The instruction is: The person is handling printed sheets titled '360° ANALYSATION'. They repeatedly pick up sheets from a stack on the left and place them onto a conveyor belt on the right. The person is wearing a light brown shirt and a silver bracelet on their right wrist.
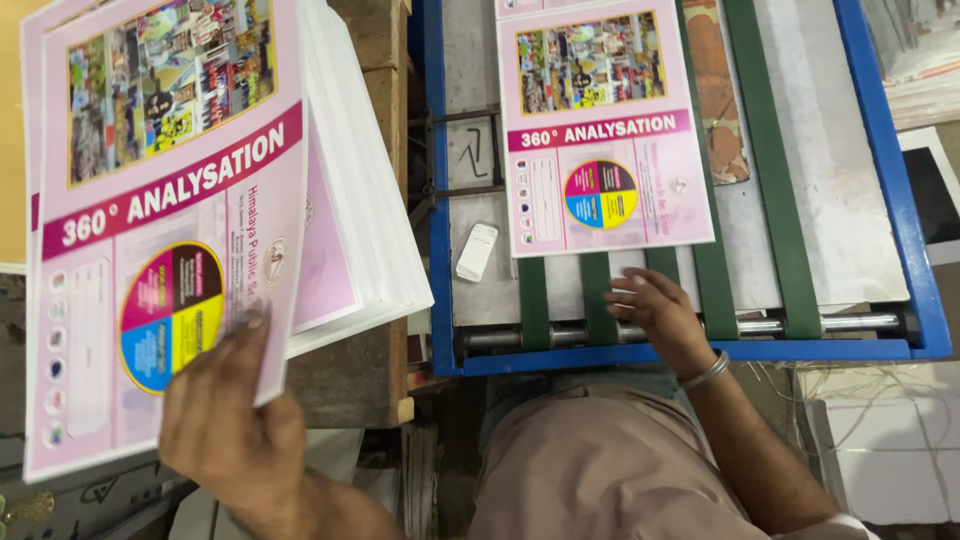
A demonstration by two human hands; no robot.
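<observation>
My left hand (232, 420) grips the lower edge of a pink printed sheet (160, 230) with a photo collage and a four-coloured circle, lifted off a thick stack of like sheets (365, 200) at the left. My right hand (655, 312) rests open on the near end of the blue-framed machine bed (690, 352), fingers spread over the green belts (535, 300), just below another pink sheet (605, 130) lying flat on the belts. A metal bangle sits on the right wrist.
A small white block (477, 251) lies on the grey metal plate left of the belts. The sheet stack rests on a wooden stand (370, 370). White tiled floor and loose wires (870, 420) show at the lower right. More printed paper lies at the top right.
</observation>
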